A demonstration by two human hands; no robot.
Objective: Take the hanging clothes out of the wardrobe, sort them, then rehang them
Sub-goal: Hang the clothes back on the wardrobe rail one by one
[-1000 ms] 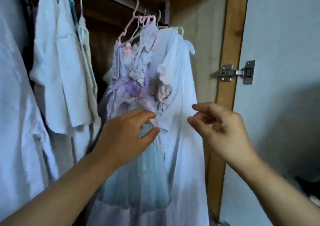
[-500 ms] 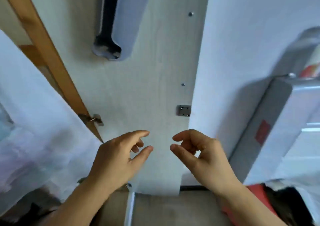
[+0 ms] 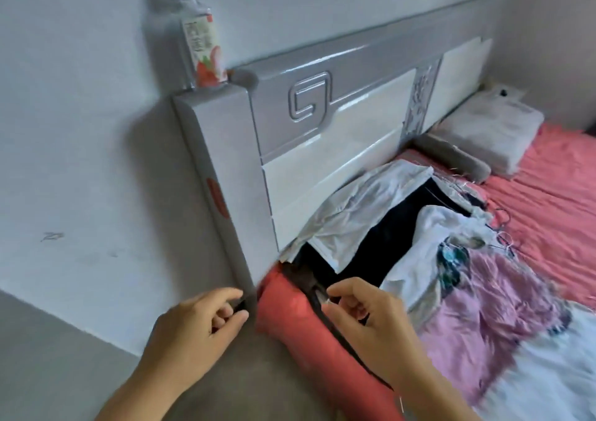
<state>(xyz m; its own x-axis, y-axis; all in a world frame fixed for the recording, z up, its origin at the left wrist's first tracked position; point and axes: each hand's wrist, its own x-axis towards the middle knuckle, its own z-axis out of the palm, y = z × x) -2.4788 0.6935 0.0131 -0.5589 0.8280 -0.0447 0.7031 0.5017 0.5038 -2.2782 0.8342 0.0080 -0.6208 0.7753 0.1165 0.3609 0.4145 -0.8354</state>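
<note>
The wardrobe is out of view. Several clothes lie spread on the bed: a crumpled white shirt (image 3: 364,207) by the headboard, a black garment (image 3: 387,227) under it, a white printed top (image 3: 432,236), a pink garment (image 3: 483,307) and a white one (image 3: 548,375) at the lower right. My left hand (image 3: 200,327) hovers at the bed's corner, beside the headboard post, fingers loosely curled and holding nothing. My right hand (image 3: 364,320) hangs over the mattress edge, just left of the pink garment, also loosely curled and holding nothing.
A grey-and-white headboard (image 3: 338,130) stands against the wall, with a drink bottle (image 3: 200,40) on its left post. The bed has a coral-red sheet (image 3: 564,201), a pale pillow (image 3: 490,130) and a grey bolster (image 3: 451,156) at the far end. Grey floor (image 3: 64,372) lies at the lower left.
The view has swung right from the hanging dresses, past the wardrobe door, to the bed. My left hand has let go of the dress; both hands keep their loosely curled pose.
</note>
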